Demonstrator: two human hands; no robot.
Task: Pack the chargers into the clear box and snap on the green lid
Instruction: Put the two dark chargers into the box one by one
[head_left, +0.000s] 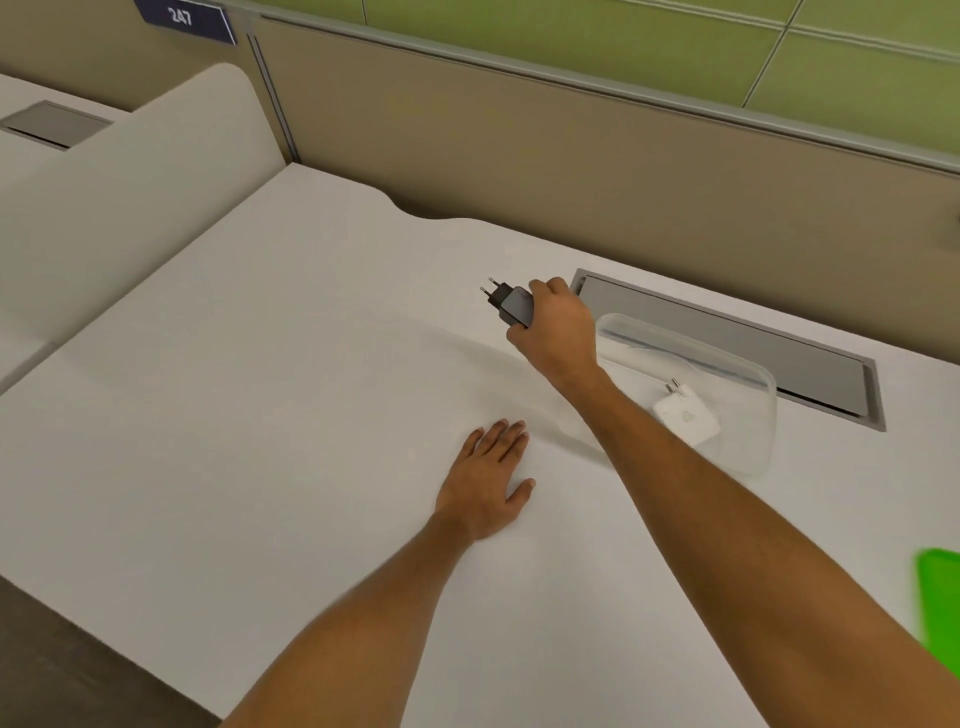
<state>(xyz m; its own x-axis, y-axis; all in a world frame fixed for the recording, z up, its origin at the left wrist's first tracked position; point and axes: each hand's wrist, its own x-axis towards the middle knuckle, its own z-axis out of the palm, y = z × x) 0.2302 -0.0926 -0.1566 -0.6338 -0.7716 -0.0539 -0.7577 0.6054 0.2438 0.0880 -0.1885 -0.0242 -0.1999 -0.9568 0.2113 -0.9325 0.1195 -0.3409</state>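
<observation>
My right hand (558, 332) is closed around a dark grey charger (511, 304), its two plug pins pointing up and left, just above the desk and left of the clear box. The clear box (748, 384) stands open on the white desk, right of that hand. Inside it lies a white charger (685, 415) with its pins pointing away from me. My left hand (488, 480) rests flat on the desk, palm down, fingers slightly apart, holding nothing. The green lid (940, 608) shows partly at the right edge.
A grey cable hatch (737, 338) is set into the white desk (260, 389) just behind the box. A beige partition (519, 145) runs along the desk's far edge. A rounded white divider (130, 197) stands at the left. The desk's near edge drops off at lower left.
</observation>
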